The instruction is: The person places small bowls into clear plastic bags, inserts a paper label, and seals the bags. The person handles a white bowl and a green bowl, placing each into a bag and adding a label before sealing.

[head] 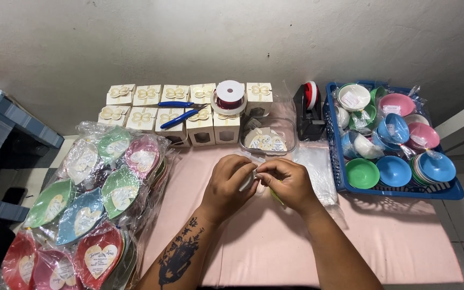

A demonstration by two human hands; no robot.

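Small clear plastic wrap [253, 180]: light, soft, likely slippery; best pinched at its edge. Pinched between left hand [229, 185] and right hand [291, 182], just before the clear tray [291, 140]. Blue basket [339, 177] right of tray.

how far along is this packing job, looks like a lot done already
Done: a pile of bagged heart dishes lies at the left, and cream gift boxes stand in rows. In hand: left hand and right hand pinch something small and white together over the pink table. Left: the blue basket holds many coloured dishes.
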